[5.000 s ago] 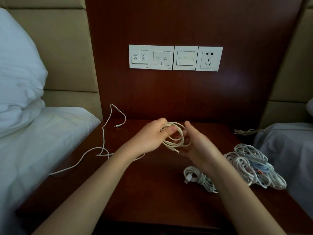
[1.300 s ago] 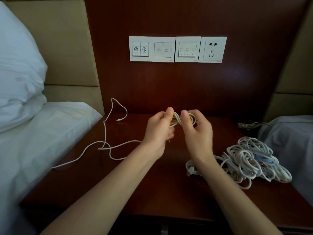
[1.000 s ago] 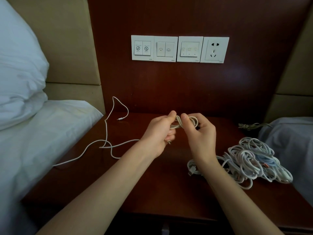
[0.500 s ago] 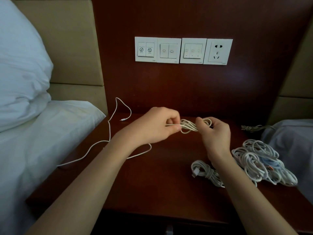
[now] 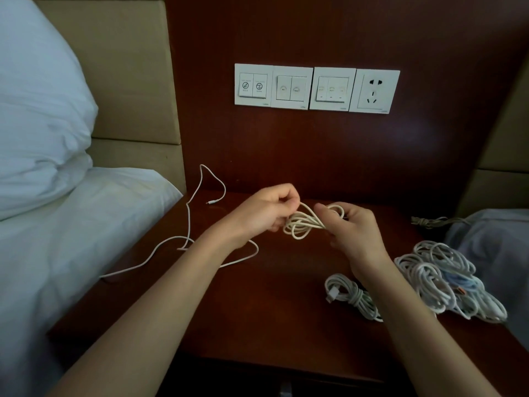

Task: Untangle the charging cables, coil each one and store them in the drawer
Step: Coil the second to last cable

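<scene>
Both hands were up over the middle of the nightstand [image 5: 272, 310], working one small cream cable coil [image 5: 300, 224]. The coil hung between the two hands, clear of the nightstand top, with its loops drooping below the grip. The left hand [image 5: 260, 212] had its fingers curled and pinched a single strand at the coil's left end. The right hand [image 5: 353, 230] pinched the gathered loops between thumb and fingers, and a few loops stuck out past the thumb on the far side. A loose white cable [image 5: 189, 224] snaked across the nightstand's left part, its small plug lying near the back edge. Its other run passed under the left forearm, so I couldn't tell whether it joined the coil. A wrapped white cable bundle [image 5: 350, 296] lay on the nightstand's right front part, just beside the right wrist. A tangled cable pile [image 5: 446, 279] with a bit of blue in it sat at the nightstand's right edge. The switch and socket plates [image 5: 315, 88] were on the wall panel behind the nightstand, and a white pillow [image 5: 37, 116] and bedding lay to the nightstand's left.
</scene>
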`<action>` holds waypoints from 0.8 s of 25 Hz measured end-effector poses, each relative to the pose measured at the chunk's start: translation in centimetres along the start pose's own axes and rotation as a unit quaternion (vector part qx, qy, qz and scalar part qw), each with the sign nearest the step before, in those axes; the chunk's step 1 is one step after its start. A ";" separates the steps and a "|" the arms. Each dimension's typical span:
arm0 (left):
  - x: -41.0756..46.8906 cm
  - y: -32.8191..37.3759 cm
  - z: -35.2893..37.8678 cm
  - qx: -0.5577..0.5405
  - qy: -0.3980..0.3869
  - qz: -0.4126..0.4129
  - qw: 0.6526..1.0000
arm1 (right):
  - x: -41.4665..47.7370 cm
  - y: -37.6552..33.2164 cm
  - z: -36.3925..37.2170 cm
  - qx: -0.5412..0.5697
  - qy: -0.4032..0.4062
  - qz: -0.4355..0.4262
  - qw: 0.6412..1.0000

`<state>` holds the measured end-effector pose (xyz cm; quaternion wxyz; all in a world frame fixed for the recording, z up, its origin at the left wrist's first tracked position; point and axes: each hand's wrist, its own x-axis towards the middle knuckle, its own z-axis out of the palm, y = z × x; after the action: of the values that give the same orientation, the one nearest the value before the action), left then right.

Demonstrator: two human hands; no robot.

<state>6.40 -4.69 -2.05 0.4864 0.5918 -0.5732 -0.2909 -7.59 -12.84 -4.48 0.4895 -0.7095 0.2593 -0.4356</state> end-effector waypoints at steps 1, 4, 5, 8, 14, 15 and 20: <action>0.0 -0.2 -0.2 -0.036 -0.009 -0.012 0.999 | -0.1 -0.2 0.2 0.022 -0.018 0.004 1.000; 0.0 -0.8 -0.5 -0.194 -0.027 -0.063 0.979 | -0.5 -0.9 0.8 0.111 -0.068 0.005 0.991; -0.1 -0.9 -0.3 -0.268 -0.033 -0.077 0.960 | -0.6 -1.2 1.2 0.146 -0.076 0.007 0.986; 0.1 -1.1 1.3 -0.413 -0.020 -0.076 0.907 | -0.6 -1.3 2.3 0.264 -0.043 0.034 0.963; 0.3 -2.3 4.3 -0.307 0.014 0.073 0.949 | 0.1 -1.5 1.8 0.356 0.098 0.086 0.925; 0.2 -2.3 4.7 -0.264 0.027 0.091 0.960 | 0.1 -1.5 1.5 0.356 0.113 0.096 0.923; -0.1 -1.0 5.9 -0.137 0.231 0.078 0.960 | -0.7 -1.3 2.0 0.243 0.133 0.055 0.959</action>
<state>1.46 -6.17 -5.14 0.7030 0.5239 -0.4447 -0.1833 -6.28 -10.84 -3.81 0.6315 -0.4898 0.2471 -0.5480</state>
